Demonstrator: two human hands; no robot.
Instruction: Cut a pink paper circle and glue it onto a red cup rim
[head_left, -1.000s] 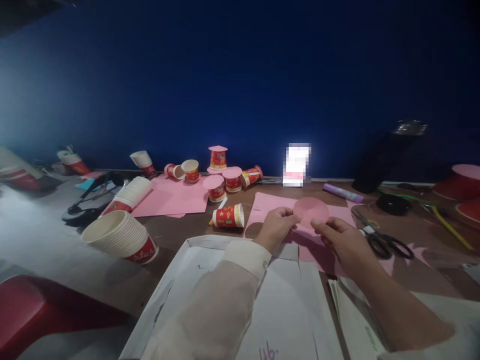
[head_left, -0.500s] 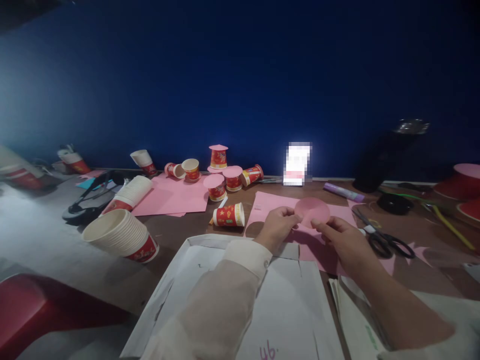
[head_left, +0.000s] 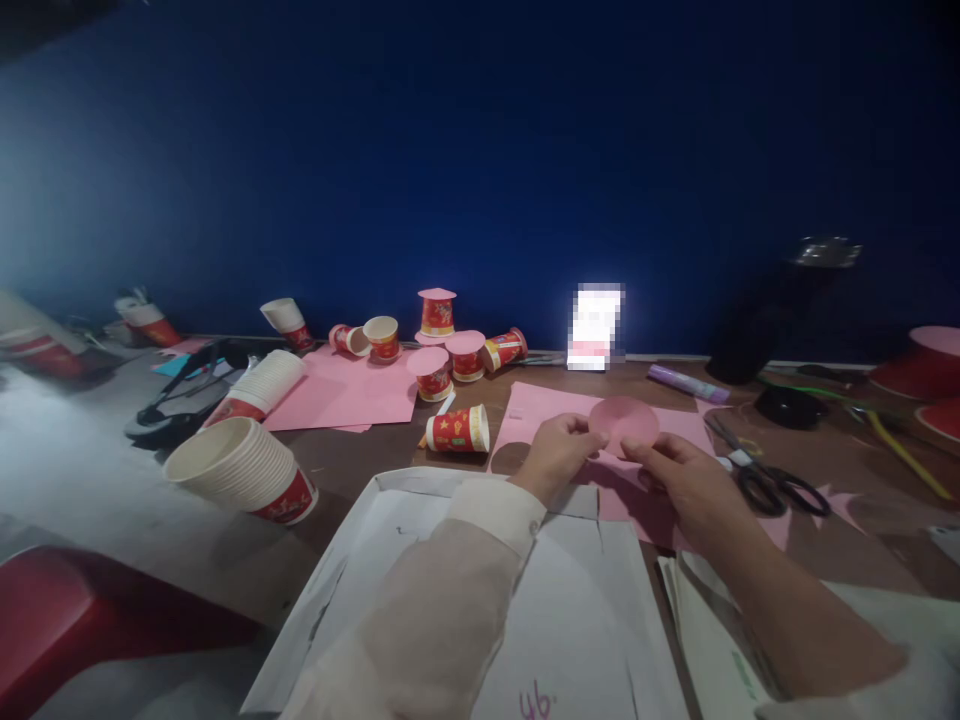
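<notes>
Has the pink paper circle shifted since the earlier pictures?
No, no clear shift: the pink paper circle sits in the same place relative to the purple glue stick.

left hand [head_left: 559,455] and right hand [head_left: 686,485], 2 grips pinched closely together.

A loose off-white sleeve [head_left: 427,600] with a wide cuff [head_left: 496,512] and small button [head_left: 534,526] meets the bare left hand [head_left: 559,456]; pale cloth [head_left: 862,700] borders the right forearm [head_left: 810,620].

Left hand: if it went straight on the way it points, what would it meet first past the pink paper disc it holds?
The left hand would probably meet the purple cylindrical tube, though its height above the table is hard to judge.
</notes>
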